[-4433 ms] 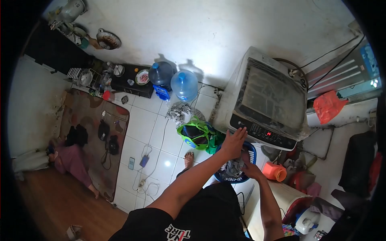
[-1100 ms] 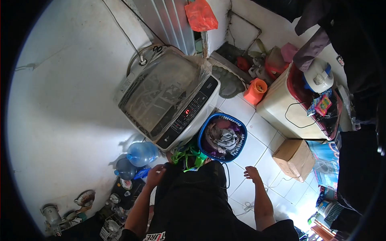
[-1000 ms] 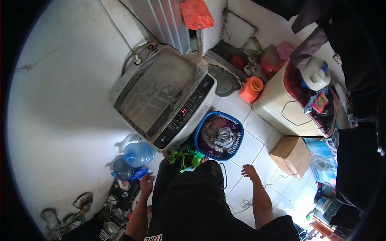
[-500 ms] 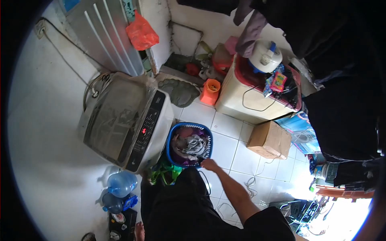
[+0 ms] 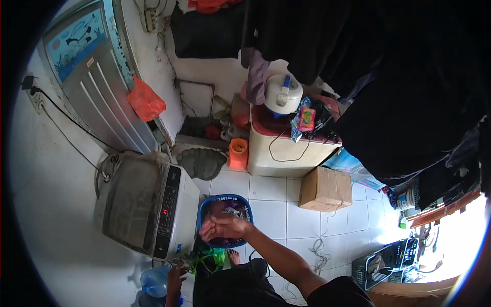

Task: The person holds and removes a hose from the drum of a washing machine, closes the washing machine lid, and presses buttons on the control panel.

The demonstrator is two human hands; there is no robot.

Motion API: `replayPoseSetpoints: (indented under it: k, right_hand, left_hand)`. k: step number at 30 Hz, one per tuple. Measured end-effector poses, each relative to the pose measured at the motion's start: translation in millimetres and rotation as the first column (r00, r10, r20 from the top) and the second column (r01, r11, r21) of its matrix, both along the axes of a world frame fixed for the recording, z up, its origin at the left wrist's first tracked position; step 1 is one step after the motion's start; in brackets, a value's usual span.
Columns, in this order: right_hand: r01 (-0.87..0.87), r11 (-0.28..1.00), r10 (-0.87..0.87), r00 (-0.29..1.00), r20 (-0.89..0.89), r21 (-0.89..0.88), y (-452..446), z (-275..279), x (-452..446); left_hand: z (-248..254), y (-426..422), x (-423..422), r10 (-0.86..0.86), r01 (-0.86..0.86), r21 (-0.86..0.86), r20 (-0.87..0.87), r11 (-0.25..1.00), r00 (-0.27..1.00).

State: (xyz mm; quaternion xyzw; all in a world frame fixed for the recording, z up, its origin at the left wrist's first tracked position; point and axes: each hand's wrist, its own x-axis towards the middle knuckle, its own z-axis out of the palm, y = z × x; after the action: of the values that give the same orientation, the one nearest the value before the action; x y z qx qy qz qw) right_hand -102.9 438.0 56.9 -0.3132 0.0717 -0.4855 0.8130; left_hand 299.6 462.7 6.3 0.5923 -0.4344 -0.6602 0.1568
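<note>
My right hand (image 5: 223,227) hovers over the blue laundry basket (image 5: 250,219), its fingers stretched out and nothing in them. Dark and grey clothes (image 5: 236,211) lie in the basket, partly covered by that hand from this angle. Low at the left, my left hand (image 5: 176,278) hangs by my leg with loose, spread fingers, holding nothing visible. It is nearest to a clear blue water jug (image 5: 153,281). Left of the basket stands a top-loading washing machine (image 5: 134,202) with its lid down and red digits lit on its control panel (image 5: 166,212).
Green plastic bags (image 5: 210,261) lie beside my feet. A cardboard box (image 5: 327,189) sits on the tiles, with a loose cord (image 5: 319,253) nearby. Behind are an orange container (image 5: 238,153) and a cream cabinet (image 5: 276,156) bearing a rice cooker (image 5: 283,94). Dark clothes (image 5: 409,117) hang at right.
My right hand has left the basket's near rim and risen above the basket, fingers opening out. My left hand has come into sight at the lower left. The view has tilted up and turned right.
</note>
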Motion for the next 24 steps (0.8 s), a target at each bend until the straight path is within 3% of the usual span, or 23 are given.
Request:
replayPoseSetpoints:
  k: [1,2,3,4,5,7,8,9,10,11,12,13,14,15,16,17,18,19,20,21,22,23,24]
  right_hand:
    - [-0.028,0.998,0.015,0.972,0.236,0.051,-8.7,-19.1,8.1]
    - [-0.001,0.973,-0.028,0.992,0.124,0.233,-12.6,-26.8,18.0]
    - [0.001,0.974,-0.029,0.992,0.120,0.226,-11.1,-42.0,31.2]
    - [-0.082,0.989,0.104,0.978,-0.180,0.126,-10.5,-62.5,45.0]
    - [-0.188,0.981,0.189,0.857,-0.479,0.052,-13.9,-83.0,55.9]
    - [-0.416,0.909,0.192,0.356,-0.915,0.030,-23.3,-110.7,69.4]
    - [-0.510,0.856,0.121,0.032,-0.992,0.087,-26.4,-113.6,70.6]
    - [-0.507,0.858,0.112,0.018,-0.993,0.088,-22.7,-85.2,69.4]
    - [-0.358,0.930,0.047,0.322,-0.946,-0.076,-8.6,-19.1,69.4]
    - [-0.164,0.968,-0.058,0.585,-0.809,-0.188,3.4,32.6,68.8]
    - [-0.176,0.967,-0.053,0.573,-0.818,-0.185,7.7,58.4,64.6]
    - [-0.095,0.983,-0.013,0.814,-0.580,-0.155,11.0,77.9,62.6]
    - [-0.026,0.995,0.000,0.964,-0.266,-0.093,15.3,85.7,67.1]
    - [-0.034,0.995,0.008,0.964,-0.264,-0.094,11.5,57.4,70.5]
    - [0.002,0.993,0.029,0.966,-0.256,0.120,-0.4,2.6,71.2]
    - [0.026,0.942,0.059,0.968,-0.244,0.333,-3.4,-28.9,79.9]
    - [-0.007,0.940,0.091,0.968,-0.232,0.340,2.6,-29.2,92.4]
    - [-0.194,0.960,0.282,0.675,-0.682,0.204,8.2,-23.2,96.4]
    - [-0.427,0.891,0.250,0.182,-0.951,0.153,12.6,-10.9,96.5]
    - [-0.631,0.748,-0.003,-0.313,-0.950,0.205,18.9,2.2,98.5]
    - [-0.407,0.900,0.224,0.129,-0.966,0.155,33.4,27.1,98.4]
    - [-0.148,0.956,0.290,0.573,-0.766,0.251,49.0,63.3,97.0]
    - [-0.116,0.992,0.110,0.655,-0.747,0.044,58.4,105.0,99.6]
  left_hand:
    - [8.7,-13.3,-16.1,0.017,0.001,0.092,-0.190,0.996,0.982]
    - [-0.1,-27.7,-26.3,0.013,0.003,0.079,-0.196,0.997,0.980]
    - [-20.4,-41.1,-37.6,-0.301,0.298,-0.137,0.001,0.945,0.954]
    - [-34.0,-51.2,-44.0,-0.534,0.589,-0.278,0.253,0.758,0.807]
    - [-39.6,-54.3,-45.1,-0.535,0.591,-0.295,0.253,0.751,0.806]
    - [-48.7,-52.2,-48.5,-0.412,0.848,-0.491,0.744,0.199,0.527]
    - [22.0,-47.5,-70.9,-0.562,0.719,-0.501,0.453,0.482,0.693]
    - [64.6,-43.1,-72.9,-0.560,0.712,-0.516,0.447,0.476,0.698]
    - [96.5,-36.1,-71.3,-0.515,0.509,-0.452,0.121,0.733,0.849]
    - [122.6,-27.1,-69.5,-0.351,0.293,-0.271,-0.197,0.917,0.915]
    - [144.1,-19.5,-70.9,-0.259,0.157,-0.375,-0.239,0.914,0.936]
    - [135.0,-18.2,-59.5,-0.248,0.142,-0.378,-0.250,0.915,0.936]
    - [115.8,-22.2,-36.5,-0.127,0.001,-0.198,-0.626,0.980,0.770]
    - [97.6,-28.1,-17.4,0.052,-0.060,0.027,-0.876,0.998,0.479]
    - [74.7,-35.8,-11.2,0.060,-0.059,0.022,-0.639,0.998,0.767]
    - [52.0,-28.5,-7.2,0.082,-0.085,0.027,-0.635,0.996,0.768]
    - [30.7,-19.0,4.5,-0.357,0.370,-0.480,0.121,0.796,0.926]
    - [15.7,-10.5,19.9,-0.251,0.882,-0.344,0.867,0.322,0.430]
    - [9.4,-2.1,27.5,-0.344,0.737,-0.515,0.661,0.438,0.666]
    - [15.2,9.7,26.4,-0.374,0.538,-0.622,0.387,0.569,0.843]
    - [82.1,21.6,10.8,-0.362,0.361,-0.263,0.047,0.895,0.931]
    - [131.9,26.0,2.3,-0.360,0.335,-0.193,-0.113,0.922,0.926]
    - [134.7,32.2,6.8,-0.216,0.186,-0.163,-0.189,0.969,0.958]
